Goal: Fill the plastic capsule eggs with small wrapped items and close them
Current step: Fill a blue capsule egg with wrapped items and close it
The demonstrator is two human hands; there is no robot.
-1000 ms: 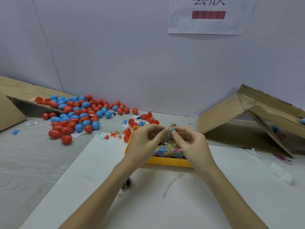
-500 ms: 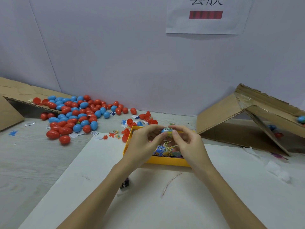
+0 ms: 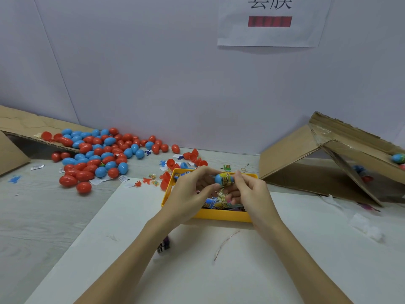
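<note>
Both hands meet above the far half of a yellow tray (image 3: 219, 216), with a blue egg (image 3: 222, 179) held between them. The left hand (image 3: 190, 194) has its fingers curled over the egg's left end, thumb underneath; the right hand (image 3: 252, 194) pinches the egg's right end with thumb and fingertips. A yellow printed band wraps the egg's middle, and the egg lies sideways, long axis running left to right. Whether its two halves are fully closed cannot be told.

The tray sits at the far edge of a white sheet (image 3: 285, 260) and holds a jumble of small wrapped packets (image 3: 215, 204), directly below the hands. Open red egg halves (image 3: 192, 157) lie just beyond the tray's far left corner. A pile of red and blue eggs (image 3: 96, 154) spreads over the table (image 3: 32, 216) at far left, well apart from the hands, partly on a flattened cardboard flap (image 3: 22, 126). A tilted cardboard box (image 3: 317, 154) stands at right, with one banded egg (image 3: 398, 158) resting at its far right edge. A thin red strip (image 3: 224, 243) lies on the sheet near the right forearm. A paper sign (image 3: 271, 20) hangs on the wall above.
</note>
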